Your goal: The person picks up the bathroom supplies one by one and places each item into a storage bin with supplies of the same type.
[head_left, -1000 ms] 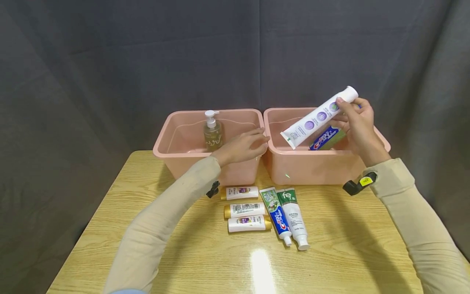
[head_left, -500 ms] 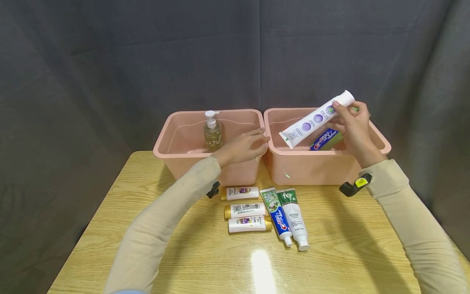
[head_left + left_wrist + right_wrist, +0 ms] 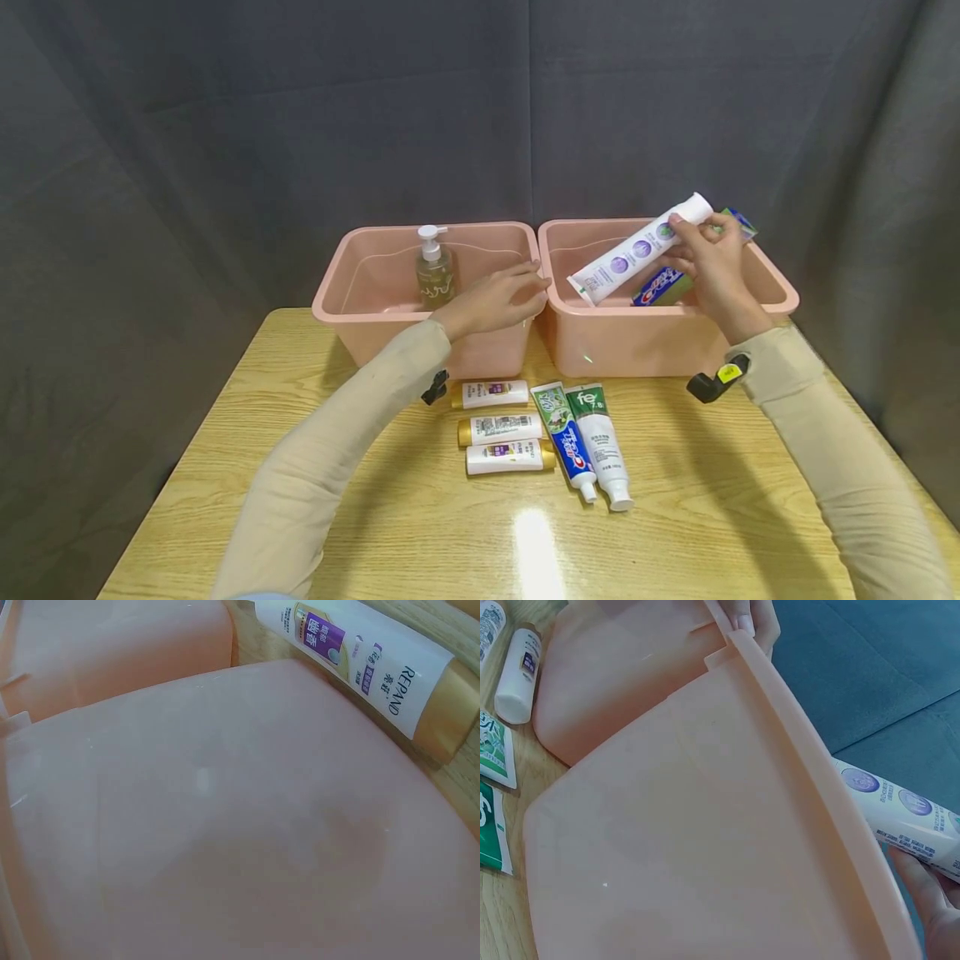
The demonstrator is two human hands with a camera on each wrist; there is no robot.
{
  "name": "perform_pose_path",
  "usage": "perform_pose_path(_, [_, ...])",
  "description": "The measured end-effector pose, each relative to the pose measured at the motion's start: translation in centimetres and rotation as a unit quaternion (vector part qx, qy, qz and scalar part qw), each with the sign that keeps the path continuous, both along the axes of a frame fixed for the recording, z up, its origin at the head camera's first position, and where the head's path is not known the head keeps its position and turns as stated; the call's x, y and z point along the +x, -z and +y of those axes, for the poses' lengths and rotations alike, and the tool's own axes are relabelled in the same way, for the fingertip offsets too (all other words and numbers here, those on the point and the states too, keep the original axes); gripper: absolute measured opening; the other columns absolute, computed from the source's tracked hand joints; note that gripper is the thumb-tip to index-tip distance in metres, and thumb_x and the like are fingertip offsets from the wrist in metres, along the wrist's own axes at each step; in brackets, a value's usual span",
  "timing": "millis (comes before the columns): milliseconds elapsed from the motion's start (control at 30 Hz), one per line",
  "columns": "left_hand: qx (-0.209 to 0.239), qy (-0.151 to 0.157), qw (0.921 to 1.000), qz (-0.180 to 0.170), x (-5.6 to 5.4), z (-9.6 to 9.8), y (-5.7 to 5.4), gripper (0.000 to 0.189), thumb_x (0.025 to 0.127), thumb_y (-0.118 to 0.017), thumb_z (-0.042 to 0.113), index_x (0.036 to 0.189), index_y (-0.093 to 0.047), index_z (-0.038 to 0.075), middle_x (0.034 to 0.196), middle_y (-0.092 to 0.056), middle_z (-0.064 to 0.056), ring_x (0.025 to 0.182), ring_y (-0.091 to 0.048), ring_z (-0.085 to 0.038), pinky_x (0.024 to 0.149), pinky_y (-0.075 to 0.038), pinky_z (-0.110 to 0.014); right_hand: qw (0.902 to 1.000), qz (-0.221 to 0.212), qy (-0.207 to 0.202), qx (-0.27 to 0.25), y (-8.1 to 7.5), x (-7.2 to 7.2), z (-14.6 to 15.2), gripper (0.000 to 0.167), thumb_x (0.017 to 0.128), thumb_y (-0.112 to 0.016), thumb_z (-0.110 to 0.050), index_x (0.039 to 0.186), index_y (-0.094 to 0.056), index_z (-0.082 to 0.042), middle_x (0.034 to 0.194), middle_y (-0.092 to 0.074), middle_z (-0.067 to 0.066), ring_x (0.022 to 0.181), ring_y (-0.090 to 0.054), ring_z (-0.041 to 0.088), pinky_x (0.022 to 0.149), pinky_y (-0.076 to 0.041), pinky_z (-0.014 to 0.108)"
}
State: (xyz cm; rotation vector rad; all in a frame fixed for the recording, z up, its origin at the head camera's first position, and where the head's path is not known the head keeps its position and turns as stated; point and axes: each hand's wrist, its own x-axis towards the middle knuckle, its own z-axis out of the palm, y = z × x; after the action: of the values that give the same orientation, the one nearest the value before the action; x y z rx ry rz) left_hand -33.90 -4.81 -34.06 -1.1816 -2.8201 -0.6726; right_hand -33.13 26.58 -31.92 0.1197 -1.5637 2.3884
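Observation:
My right hand (image 3: 716, 258) holds a white toothpaste tube (image 3: 630, 256) with purple circles between thumb and fingers. The tube slants over the right pink bin (image 3: 637, 342), its flat crimped end lower and to the left. Below it in that bin a blue and green Crest pack (image 3: 662, 286) shows, partly hidden by my hand. A blue and green end sticks out behind my fingers at the bin's far right. My left hand (image 3: 498, 300) reaches over the left pink bin (image 3: 435, 346), its fingertips resting where the two rims meet. In the right wrist view the tube (image 3: 907, 810) shows past the bin rim.
A pump bottle (image 3: 435, 275) stands in the left bin. On the wooden table (image 3: 720, 500) before the bins lie several small white bottles with gold caps (image 3: 506, 456), a green and blue Crest tube (image 3: 566, 442) and a green and white tube (image 3: 600, 446). A dark curtain (image 3: 450, 108) hangs behind.
My right hand has moved a little left and down with the white tube, showing more of the blue and green end behind it. My left hand has stayed in place.

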Motion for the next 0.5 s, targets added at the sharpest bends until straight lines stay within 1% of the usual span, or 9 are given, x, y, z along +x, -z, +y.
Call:
perform_pose_path(200, [-0.005,-0.003,1.0000,-0.004,0.1,0.0,0.0,0.048,0.104,-0.042,0.043,0.145,-0.053,0.019,0.160,-0.029,-0.005,0.147,-0.026,-0.023,0.117,-0.025,-0.043,0.9999,-0.008,0.010,-0.002,0.6,-0.1,-0.2,0.048,0.091,-0.073,-0.013,0.115,-0.031,-0.012,0.100,-0.061,0.008,0.067,-0.070,0.016,0.064,-0.059,0.028])
perform_pose_path(500, [-0.003,0.000,1.0000,-0.002,0.1,0.0,0.1,0.048,0.104,-0.042,0.042,0.144,-0.054,0.018,0.160,-0.030,-0.006,0.147,-0.025,-0.022,0.117,-0.025,-0.041,1.0000,-0.001,0.003,-0.003,1.2,-0.3,-0.3,0.048,0.091,-0.072,-0.012,0.117,-0.031,-0.012,0.104,-0.060,0.009,0.070,-0.071,0.017,0.065,-0.060,0.028])
